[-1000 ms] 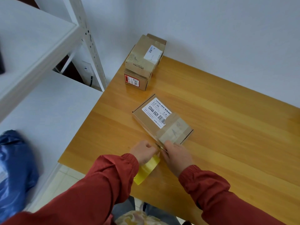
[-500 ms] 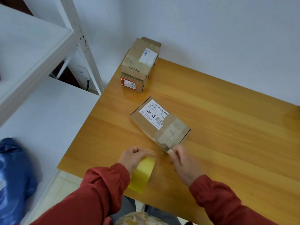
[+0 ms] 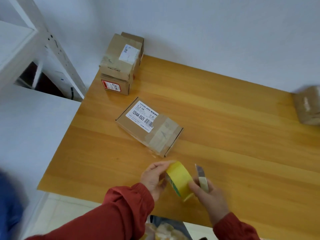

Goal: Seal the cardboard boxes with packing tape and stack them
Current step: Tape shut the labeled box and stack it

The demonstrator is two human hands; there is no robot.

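The wooden table (image 3: 233,144) is lying smooth and glossy under everything, its grain running left to right, with a white metal shelving rack (image 3: 57,49) standing at its left.

At the far left corner two sealed cardboard boxes are sitting as a stack (image 3: 121,63), the upper one turned slightly askew on the lower. Another taped box (image 3: 307,106) is showing, blurred, at the right edge.

The flat labelled box (image 3: 149,127) is lying mid-table, just beyond both hands and apart from them. Its long axis is running from far-left to near-right, and a cloudy strip of tape is crossing its near end. It is sitting a little nearer the left hand (image 3: 154,177), and the stack lies on that side too, so I judge a lift toward it suits that hand once it is freed.

That hand is curling round the yellow packing tape roll (image 3: 179,179), pinching its rim, with the roll standing on edge. The right hand (image 3: 209,194) is gripping a cream-handled utility knife (image 3: 201,179), blade pointing away, just beside the roll.
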